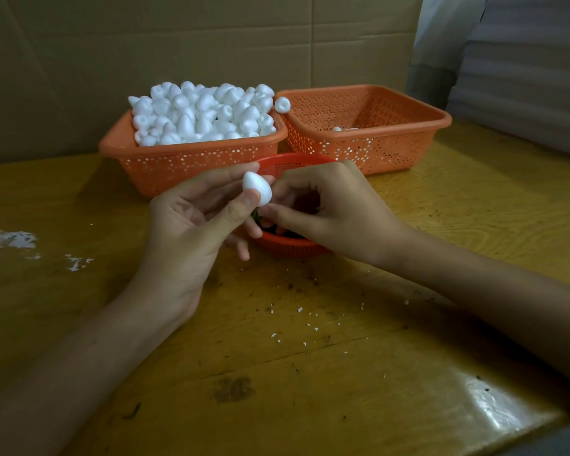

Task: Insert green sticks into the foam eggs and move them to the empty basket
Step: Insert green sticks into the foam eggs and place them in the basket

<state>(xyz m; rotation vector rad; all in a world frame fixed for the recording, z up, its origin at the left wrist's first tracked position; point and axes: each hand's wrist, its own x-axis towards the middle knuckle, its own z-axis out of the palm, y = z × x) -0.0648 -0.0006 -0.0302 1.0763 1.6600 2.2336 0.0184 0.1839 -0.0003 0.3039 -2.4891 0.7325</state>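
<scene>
My left hand point(191, 222) pinches a white foam egg point(258, 188) between thumb and fingers, above a small round red basket point(287, 245). My right hand point(326, 212) is curled right beside the egg, its fingertips pinched together at the egg's lower end; a bit of green shows under them, mostly hidden. An orange basket point(165, 159) at the back left is heaped with foam eggs point(204, 113). The orange basket point(408, 126) at the back right holds only a few white pieces at its bottom.
One foam egg point(282, 104) sits on the rims between the two big baskets. A cardboard wall stands behind them. White crumbs and dark specks lie on the yellow wooden table point(310, 357); white scraps lie at the left.
</scene>
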